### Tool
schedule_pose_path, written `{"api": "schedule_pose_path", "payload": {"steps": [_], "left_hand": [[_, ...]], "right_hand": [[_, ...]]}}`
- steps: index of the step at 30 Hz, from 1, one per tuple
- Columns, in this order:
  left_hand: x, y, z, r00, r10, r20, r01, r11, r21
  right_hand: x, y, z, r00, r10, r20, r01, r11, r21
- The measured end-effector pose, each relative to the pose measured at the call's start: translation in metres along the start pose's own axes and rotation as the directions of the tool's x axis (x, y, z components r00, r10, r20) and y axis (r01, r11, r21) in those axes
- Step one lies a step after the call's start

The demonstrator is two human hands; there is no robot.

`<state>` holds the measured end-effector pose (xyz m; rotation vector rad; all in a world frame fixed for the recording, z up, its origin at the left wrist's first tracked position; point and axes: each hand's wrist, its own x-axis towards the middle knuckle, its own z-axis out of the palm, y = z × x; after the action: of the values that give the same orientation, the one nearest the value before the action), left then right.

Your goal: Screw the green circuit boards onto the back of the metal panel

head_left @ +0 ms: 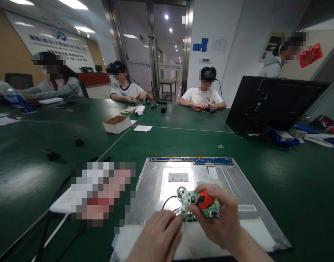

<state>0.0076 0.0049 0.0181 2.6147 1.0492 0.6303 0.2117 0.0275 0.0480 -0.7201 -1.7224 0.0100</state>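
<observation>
A green circuit board (187,198) lies on the silver metal back of a flat display panel (161,182), at its middle. My right hand (224,214) is closed round an orange and black screwdriver (206,199), seen nearly end-on above the board; its tip is hidden. My left hand (160,233) rests on the panel's lower part, fingers close together, the fingertips gripping the board's lower left corner. Thin black cables (169,198) curve out beside the board's left edge. Along the panel's far edge runs a blue circuit strip (210,160), with a white ribbon cable (211,170) below it.
Left of the panel lie a partly blurred white item (63,202) and black cables (44,233). An open cardboard box (116,125) and papers (143,128) are farther off. A large black screen housing (270,103) stands at right. Several people sit or stand beyond the green table (183,142).
</observation>
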Motion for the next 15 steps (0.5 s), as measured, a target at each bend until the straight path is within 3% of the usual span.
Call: {"api": "schedule_pose_path", "payload": {"steps": [11,15], "left_hand": [[0.0018,-0.0009,0.001,1.0,-0.009,0.03,0.01,1.0,-0.013],[0.0022,-0.0007,0.0004,1.0,-0.009,0.023,0.009,1.0,-0.006]], "right_hand": [[0.0078,-0.005,-0.0065,0.989,-0.041,0.141,0.053,0.995,-0.085],[0.0048,-0.0025,-0.0039,0.995,-0.034,0.094,0.038,0.998,-0.044]]}}
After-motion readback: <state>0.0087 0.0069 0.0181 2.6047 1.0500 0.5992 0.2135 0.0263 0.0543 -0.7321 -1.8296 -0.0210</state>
